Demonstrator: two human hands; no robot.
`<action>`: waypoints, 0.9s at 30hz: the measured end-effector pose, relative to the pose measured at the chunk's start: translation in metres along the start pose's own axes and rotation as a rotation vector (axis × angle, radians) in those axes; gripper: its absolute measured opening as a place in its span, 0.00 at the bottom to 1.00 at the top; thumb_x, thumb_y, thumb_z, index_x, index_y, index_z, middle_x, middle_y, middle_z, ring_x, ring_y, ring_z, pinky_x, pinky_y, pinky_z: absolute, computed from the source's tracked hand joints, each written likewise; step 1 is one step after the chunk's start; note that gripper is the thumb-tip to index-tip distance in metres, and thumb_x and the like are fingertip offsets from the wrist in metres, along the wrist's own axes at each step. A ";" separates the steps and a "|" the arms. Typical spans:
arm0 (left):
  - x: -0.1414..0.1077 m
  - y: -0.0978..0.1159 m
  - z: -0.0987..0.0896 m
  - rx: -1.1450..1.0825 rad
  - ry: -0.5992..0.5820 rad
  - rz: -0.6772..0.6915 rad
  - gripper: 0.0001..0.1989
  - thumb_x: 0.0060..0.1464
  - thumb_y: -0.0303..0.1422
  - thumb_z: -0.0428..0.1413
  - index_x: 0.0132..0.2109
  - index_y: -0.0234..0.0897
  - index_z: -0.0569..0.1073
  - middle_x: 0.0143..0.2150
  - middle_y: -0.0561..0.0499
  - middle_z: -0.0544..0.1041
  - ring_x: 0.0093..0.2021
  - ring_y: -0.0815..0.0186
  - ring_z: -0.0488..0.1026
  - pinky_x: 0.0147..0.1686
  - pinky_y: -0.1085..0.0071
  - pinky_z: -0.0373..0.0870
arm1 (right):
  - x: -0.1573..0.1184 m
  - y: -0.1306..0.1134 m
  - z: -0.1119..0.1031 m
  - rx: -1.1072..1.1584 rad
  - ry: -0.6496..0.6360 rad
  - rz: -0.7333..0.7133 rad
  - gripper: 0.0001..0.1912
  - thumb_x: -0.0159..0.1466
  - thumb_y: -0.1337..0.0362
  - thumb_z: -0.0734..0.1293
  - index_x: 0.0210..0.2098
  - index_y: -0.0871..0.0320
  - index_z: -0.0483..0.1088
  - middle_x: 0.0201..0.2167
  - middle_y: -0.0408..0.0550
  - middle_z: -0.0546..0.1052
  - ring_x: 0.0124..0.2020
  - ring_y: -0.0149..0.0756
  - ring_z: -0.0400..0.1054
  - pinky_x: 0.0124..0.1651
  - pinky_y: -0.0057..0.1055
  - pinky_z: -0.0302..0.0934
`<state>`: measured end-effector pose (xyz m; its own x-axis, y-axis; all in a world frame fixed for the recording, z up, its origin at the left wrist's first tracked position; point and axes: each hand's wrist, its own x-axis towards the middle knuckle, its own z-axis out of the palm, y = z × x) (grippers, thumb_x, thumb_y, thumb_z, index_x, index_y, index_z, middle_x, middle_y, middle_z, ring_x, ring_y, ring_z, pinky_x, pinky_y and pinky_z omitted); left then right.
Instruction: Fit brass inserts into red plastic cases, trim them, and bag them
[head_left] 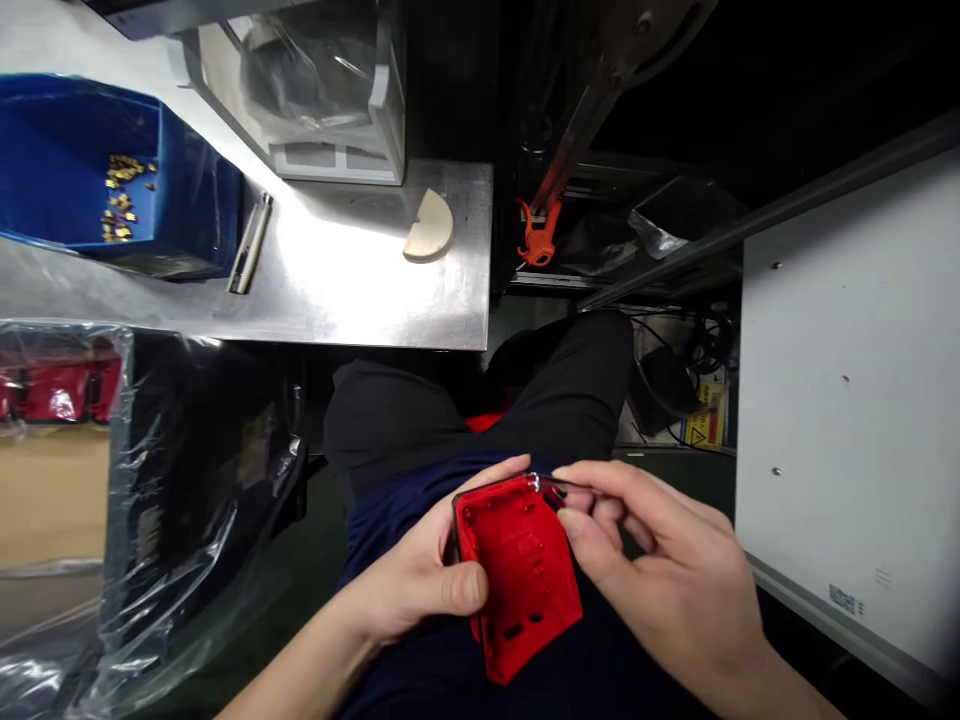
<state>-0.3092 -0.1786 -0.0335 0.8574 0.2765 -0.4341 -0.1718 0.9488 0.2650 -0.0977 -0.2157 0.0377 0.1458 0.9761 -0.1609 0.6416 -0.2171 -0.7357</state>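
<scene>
A red plastic housing [525,570] with a black edge is tilted above my lap, its open hollow facing me. My left hand [420,570] grips its left side, the thumb on the near rim and the fingers behind. At the upper right corner my right hand [660,560] pinches a slim dark tool [570,485] between thumb and fingers. A small shiny metal piece shows where the tool meets the housing's rim. The tool's exact kind is partly hidden by my fingers.
A steel bench [345,270] at upper left carries a blue bin [199,190] of small brass parts, a utility knife [250,245] and a half-round beige piece [430,228]. A plastic-lined crate [120,480] stands left, a white panel [847,400] right. An orange air gun [538,235] hangs ahead.
</scene>
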 end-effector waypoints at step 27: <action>-0.001 0.004 -0.003 0.058 0.098 0.057 0.49 0.46 0.43 0.74 0.70 0.49 0.59 0.57 0.44 0.75 0.55 0.56 0.75 0.56 0.63 0.70 | -0.004 -0.014 0.028 0.050 -0.156 0.032 0.09 0.69 0.69 0.65 0.46 0.55 0.76 0.33 0.40 0.81 0.31 0.27 0.76 0.35 0.22 0.69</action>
<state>-0.3124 -0.1748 -0.0344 0.7952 0.3459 -0.4980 -0.1878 0.9215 0.3401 -0.1281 -0.2169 0.0307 0.0448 0.9583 -0.2821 0.5995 -0.2517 -0.7598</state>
